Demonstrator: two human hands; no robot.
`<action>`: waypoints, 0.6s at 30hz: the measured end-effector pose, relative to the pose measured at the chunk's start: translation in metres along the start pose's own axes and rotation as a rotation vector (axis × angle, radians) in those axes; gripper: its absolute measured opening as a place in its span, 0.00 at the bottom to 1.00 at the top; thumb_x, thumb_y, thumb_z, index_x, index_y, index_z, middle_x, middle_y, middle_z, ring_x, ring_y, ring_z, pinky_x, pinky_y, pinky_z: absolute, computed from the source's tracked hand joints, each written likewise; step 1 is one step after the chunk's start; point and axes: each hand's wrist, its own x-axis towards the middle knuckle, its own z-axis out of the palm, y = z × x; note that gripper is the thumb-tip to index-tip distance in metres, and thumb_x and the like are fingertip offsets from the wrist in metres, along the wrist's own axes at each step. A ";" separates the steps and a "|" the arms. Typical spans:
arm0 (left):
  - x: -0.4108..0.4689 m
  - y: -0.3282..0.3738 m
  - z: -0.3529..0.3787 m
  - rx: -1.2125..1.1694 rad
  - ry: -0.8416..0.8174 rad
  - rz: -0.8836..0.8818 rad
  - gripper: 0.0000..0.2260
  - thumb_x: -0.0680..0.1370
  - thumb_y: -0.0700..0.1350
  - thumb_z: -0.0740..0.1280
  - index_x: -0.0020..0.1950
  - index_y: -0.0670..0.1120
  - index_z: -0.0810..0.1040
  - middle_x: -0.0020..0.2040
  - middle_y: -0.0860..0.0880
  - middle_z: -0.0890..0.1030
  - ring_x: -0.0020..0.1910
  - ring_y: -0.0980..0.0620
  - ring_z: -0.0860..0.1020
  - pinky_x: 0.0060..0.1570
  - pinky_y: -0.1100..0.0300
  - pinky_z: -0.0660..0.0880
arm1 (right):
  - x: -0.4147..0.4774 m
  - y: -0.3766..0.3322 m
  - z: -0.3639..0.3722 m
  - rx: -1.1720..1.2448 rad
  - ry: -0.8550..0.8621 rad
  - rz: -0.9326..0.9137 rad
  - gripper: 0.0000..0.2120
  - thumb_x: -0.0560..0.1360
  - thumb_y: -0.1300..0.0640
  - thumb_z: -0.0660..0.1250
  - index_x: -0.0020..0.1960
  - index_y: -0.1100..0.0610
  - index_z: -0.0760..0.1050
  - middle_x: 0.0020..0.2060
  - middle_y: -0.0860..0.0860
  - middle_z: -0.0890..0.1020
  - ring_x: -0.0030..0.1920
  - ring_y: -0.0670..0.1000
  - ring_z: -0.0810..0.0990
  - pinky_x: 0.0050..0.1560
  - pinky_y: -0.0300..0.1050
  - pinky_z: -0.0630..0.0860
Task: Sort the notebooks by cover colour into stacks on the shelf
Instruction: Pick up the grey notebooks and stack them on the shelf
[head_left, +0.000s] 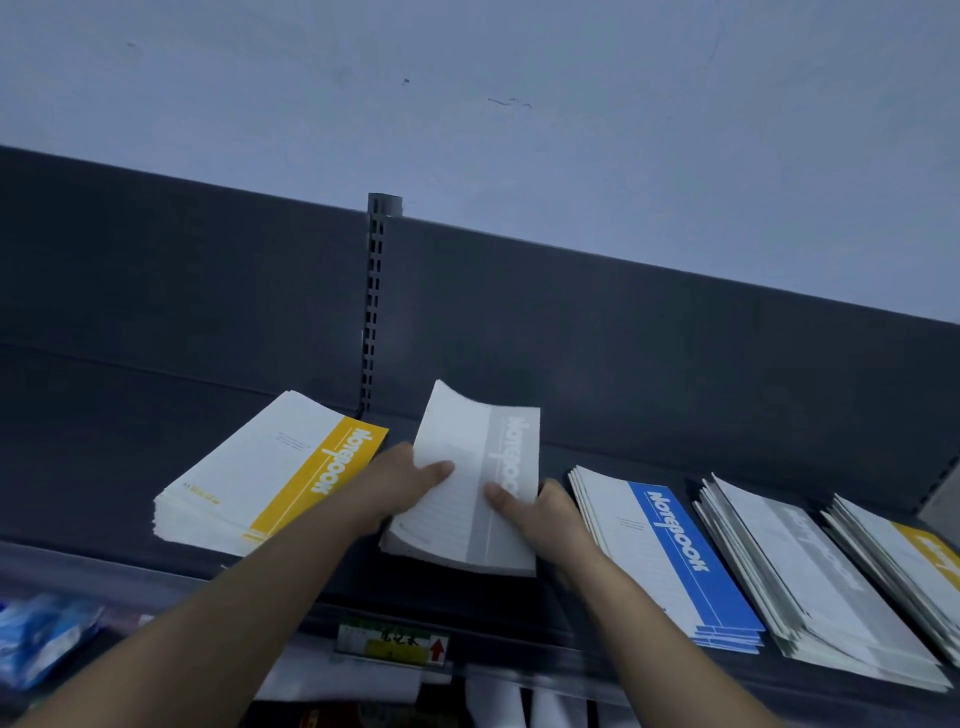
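**Both hands on the grey notebooks at the middle of the shelf**

Your left hand (402, 480) has its grip pinched on the left edge of the grey notebooks (470, 488), thumb lying across the white cover and the other fingers hidden beneath. Your right hand (540, 506) pinches the lower right of the same bundle, thumb pressed on the grey band, fingers out of sight behind it.

The bundle is several thin notebooks with white covers and a pale grey band down the right side bearing the word "Notebook" in white. Its near end sits on the dark shelf (623, 452); the far end is lifted, and the top corner at 12 o'clock curls up. The long axis runs from 6 o'clock to 12 o'clock, leaning slightly to the right, away from you toward the back panel.

At 9 o'clock from the bundle, just beside your left hand, lies the yellow stack (270, 475), long axis angled toward 1 o'clock. At 3 o'clock, just beside your right hand, lies the blue stack (665, 551), angled toward 11 o'clock. Further right sit a fanned grey-banded pile (810, 577) and, at the frame edge, a second yellow-banded pile (914, 551). A price label (392, 647) hangs on the shelf's front rail at 6 o'clock.
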 end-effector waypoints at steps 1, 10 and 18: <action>-0.002 -0.001 0.000 0.045 0.010 -0.031 0.20 0.79 0.54 0.64 0.66 0.43 0.72 0.60 0.45 0.78 0.57 0.46 0.77 0.58 0.51 0.75 | -0.001 0.000 0.001 0.006 -0.015 0.025 0.28 0.68 0.43 0.75 0.58 0.61 0.74 0.51 0.53 0.82 0.48 0.52 0.82 0.49 0.51 0.82; -0.011 -0.003 -0.004 0.297 -0.048 -0.090 0.17 0.79 0.49 0.65 0.65 0.42 0.72 0.62 0.45 0.76 0.57 0.47 0.75 0.54 0.57 0.73 | -0.008 -0.004 0.009 -0.237 -0.107 0.022 0.18 0.72 0.41 0.70 0.50 0.54 0.74 0.50 0.50 0.81 0.52 0.53 0.81 0.54 0.48 0.78; -0.012 0.000 -0.008 0.564 -0.051 -0.080 0.21 0.79 0.53 0.63 0.66 0.41 0.71 0.64 0.44 0.75 0.62 0.47 0.74 0.56 0.59 0.72 | -0.007 -0.003 0.018 -0.641 -0.069 0.013 0.36 0.70 0.28 0.58 0.65 0.55 0.72 0.60 0.53 0.79 0.59 0.56 0.78 0.54 0.47 0.75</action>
